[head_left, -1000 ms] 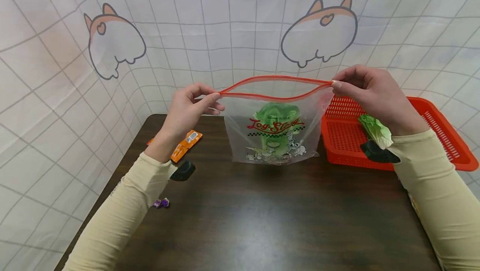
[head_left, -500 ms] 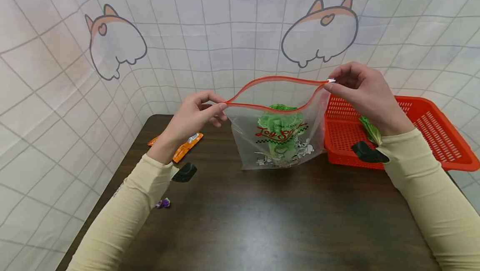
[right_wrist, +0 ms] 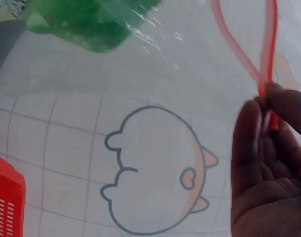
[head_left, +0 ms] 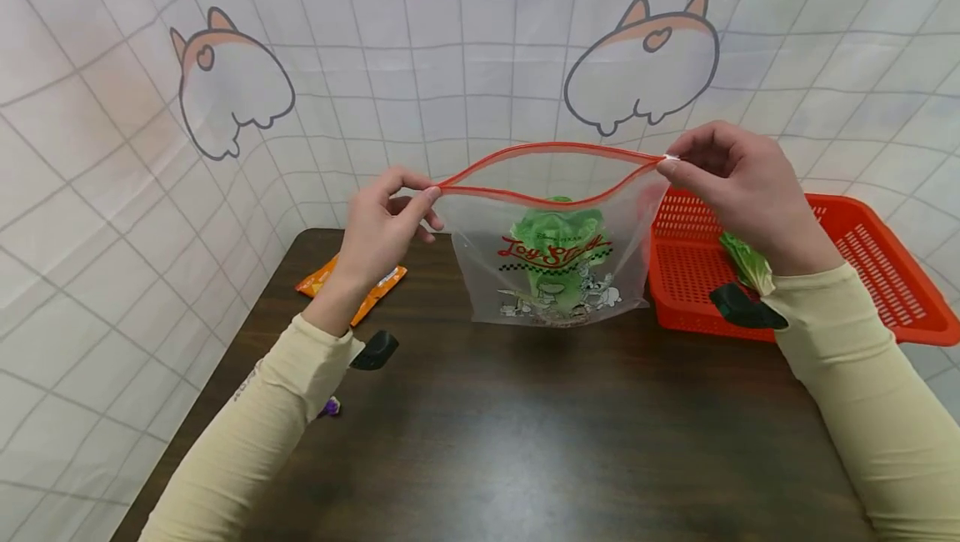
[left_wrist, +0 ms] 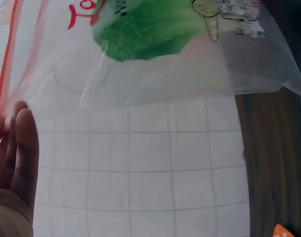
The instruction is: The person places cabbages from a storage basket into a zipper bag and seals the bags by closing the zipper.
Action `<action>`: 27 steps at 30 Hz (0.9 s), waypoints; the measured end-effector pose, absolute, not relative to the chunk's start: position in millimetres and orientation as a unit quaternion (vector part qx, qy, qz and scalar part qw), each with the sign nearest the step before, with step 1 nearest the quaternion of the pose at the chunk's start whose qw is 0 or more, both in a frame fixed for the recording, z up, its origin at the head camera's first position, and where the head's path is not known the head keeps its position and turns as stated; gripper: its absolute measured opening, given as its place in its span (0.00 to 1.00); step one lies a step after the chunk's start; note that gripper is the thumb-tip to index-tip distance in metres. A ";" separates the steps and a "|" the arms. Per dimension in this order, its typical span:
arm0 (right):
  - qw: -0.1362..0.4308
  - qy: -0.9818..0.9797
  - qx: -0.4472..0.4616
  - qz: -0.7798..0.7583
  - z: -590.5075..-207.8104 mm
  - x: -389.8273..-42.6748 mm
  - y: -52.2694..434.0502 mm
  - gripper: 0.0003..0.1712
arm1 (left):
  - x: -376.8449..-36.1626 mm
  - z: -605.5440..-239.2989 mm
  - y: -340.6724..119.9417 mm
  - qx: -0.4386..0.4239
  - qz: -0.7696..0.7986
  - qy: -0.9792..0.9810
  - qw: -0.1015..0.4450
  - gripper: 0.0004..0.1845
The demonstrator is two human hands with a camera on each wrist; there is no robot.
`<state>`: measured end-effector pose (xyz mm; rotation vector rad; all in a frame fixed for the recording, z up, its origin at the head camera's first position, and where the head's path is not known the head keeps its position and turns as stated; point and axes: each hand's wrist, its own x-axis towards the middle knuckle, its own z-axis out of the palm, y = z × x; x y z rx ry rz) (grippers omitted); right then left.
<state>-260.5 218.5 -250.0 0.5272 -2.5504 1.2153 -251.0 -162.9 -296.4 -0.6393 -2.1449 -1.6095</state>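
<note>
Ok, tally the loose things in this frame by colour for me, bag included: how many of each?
Green: 2, the leaf in the bag and the leaf in the basket.
Orange: 1, the packet.
Red: 1, the basket.
Purple: 1, the candy.
Clear with red zip: 1, the bag.
Total: 6.

Your left hand [head_left: 382, 225] and right hand [head_left: 742, 183] are bare. Both arms wear close-fitting, pale cream long sleeves [head_left: 255, 425] that end at the wrists. A small black device [head_left: 375, 350] is fitted under each wrist, at the cuff edge.
</note>
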 end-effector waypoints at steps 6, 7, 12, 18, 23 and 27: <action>0.058 -0.888 0.205 0.408 -254.4 -261.7 221.8 0.15 | -252.8 -304.0 -164.8 -0.208 -0.564 -0.787 0.142 0.09; 0.053 -0.888 0.205 0.408 -256.3 -262.0 221.9 0.15 | -252.7 -304.9 -164.9 -0.204 -0.562 -0.790 0.134 0.10; 0.036 -0.888 0.195 0.414 -261.9 -262.1 223.4 0.16 | -252.5 -304.6 -166.1 -0.205 -0.561 -0.795 0.106 0.09; 0.025 -0.885 0.215 0.412 -266.6 -261.4 221.7 0.13 | -252.0 -296.5 -174.9 -0.267 -0.536 -0.801 -0.005 0.10; 0.029 -0.878 0.235 0.417 -269.4 -261.7 217.8 0.12 | -256.2 -287.1 -173.1 -0.288 -0.527 -0.799 -0.030 0.14; 0.031 -0.863 0.264 0.429 -273.0 -262.6 216.7 0.10 | -267.8 -278.0 -166.3 -0.304 -0.492 -0.815 -0.026 0.14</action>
